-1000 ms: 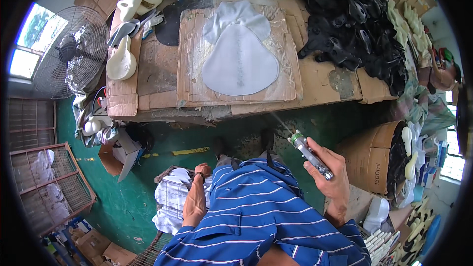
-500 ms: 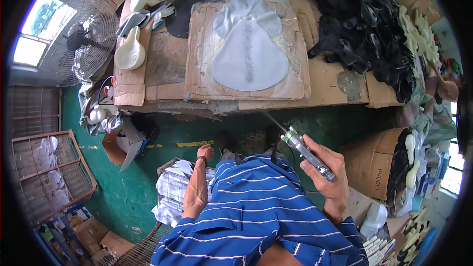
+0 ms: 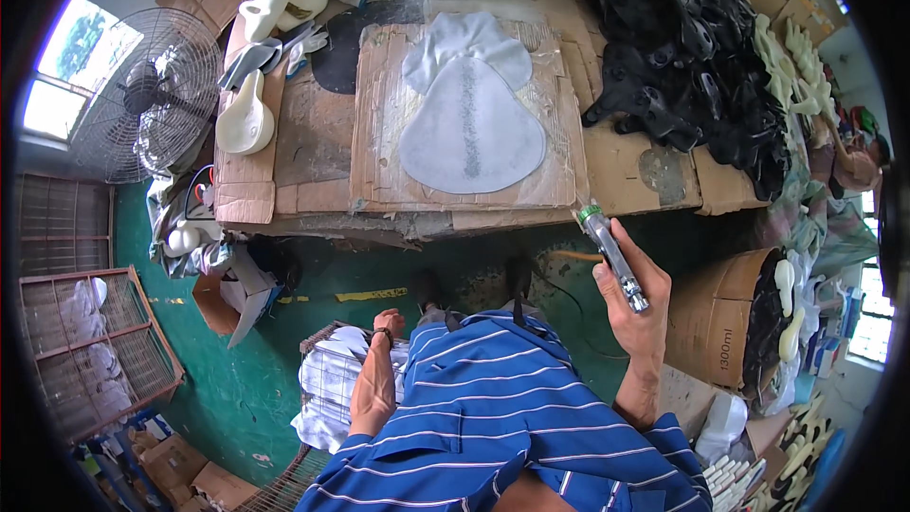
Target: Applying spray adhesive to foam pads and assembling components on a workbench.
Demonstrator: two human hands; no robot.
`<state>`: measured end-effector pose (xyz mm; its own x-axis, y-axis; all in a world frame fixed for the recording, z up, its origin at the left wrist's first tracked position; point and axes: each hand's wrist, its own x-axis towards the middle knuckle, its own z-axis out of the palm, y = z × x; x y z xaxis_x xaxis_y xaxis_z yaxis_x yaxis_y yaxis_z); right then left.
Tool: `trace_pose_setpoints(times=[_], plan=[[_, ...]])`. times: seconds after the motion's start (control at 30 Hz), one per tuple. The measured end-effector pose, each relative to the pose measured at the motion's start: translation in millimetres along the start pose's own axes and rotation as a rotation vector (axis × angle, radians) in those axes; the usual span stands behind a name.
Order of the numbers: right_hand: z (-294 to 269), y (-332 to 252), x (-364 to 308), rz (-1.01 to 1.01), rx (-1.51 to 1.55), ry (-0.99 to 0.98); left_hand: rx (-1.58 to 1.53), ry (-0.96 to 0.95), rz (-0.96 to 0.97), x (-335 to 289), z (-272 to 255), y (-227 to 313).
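Observation:
A spray gun (image 3: 611, 251) with a green ring near its nozzle is gripped in my right hand (image 3: 640, 289), above the front edge of the table. Its nozzle points up and away, toward the lower right corner of a square cardboard sheet (image 3: 374, 161). On that sheet lies a pale grey, pear-shaped cover piece (image 3: 512, 137) with a dark speckled stripe down its middle. A crumpled pale piece (image 3: 464, 38) spreads at its narrow far end. My left hand (image 3: 389, 324) hangs low by my left side, fingers curled, with nothing visible in it.
Black shell-like parts (image 3: 654, 66) are heaped on the table's right. Cream bicycle-seat shapes (image 3: 246, 123) and gloves (image 3: 303, 43) lie at the left, near a large fan (image 3: 142, 90). A wire basket of white cloths (image 3: 332, 370) stands at my left, a cardboard carton (image 3: 711, 322) at right.
The spray gun and my right hand have moved up and slightly right, closer to the table edge. The mist streak seen before no longer shows clearly. The view has shifted slightly.

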<state>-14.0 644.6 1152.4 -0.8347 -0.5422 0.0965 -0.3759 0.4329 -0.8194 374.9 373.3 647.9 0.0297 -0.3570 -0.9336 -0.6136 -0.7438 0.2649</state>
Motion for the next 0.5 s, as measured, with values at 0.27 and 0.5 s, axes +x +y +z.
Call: trace_pose_setpoints(times=[0.27, 0.5], plan=[[-23, -11, -13, 0.035, -0.161, -0.069, -0.053, -0.056, 0.050, 16, 7, 7], [-22, -29, -21, 0.012, -0.038, -0.069, 0.075, -0.135, 0.159, 32, 21, 35]])
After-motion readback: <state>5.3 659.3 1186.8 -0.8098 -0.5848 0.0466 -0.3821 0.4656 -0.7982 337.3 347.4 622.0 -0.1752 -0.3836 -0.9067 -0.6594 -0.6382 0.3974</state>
